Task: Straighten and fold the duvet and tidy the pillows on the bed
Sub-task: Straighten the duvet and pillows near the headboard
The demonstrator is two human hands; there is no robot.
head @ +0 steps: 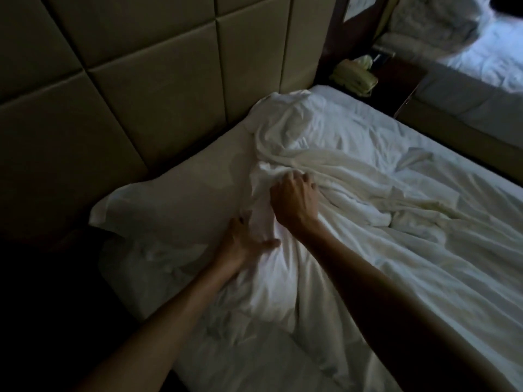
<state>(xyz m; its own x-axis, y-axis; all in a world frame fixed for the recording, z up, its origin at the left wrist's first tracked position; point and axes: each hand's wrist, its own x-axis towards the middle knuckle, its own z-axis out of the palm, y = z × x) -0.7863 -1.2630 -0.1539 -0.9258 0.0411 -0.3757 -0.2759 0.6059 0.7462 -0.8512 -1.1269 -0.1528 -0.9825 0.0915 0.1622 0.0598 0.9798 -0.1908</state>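
Observation:
A white duvet (382, 236) lies rumpled across the bed, bunched up near the head end. My right hand (293, 199) is closed on a fold of the duvet's top edge. My left hand (243, 244) presses flat with spread fingers where the duvet meets a white pillow (169, 202), which lies flat against the headboard. A second pillow (285, 120), creased, sits farther along the head end, partly under the duvet.
A padded panel headboard (127, 80) runs behind the pillows. A dark nightstand (396, 77) with a pale green phone (356, 75) stands beyond the bed. A second bed (481, 58) with rumpled white bedding is at the far right. Dark floor lies at the lower left.

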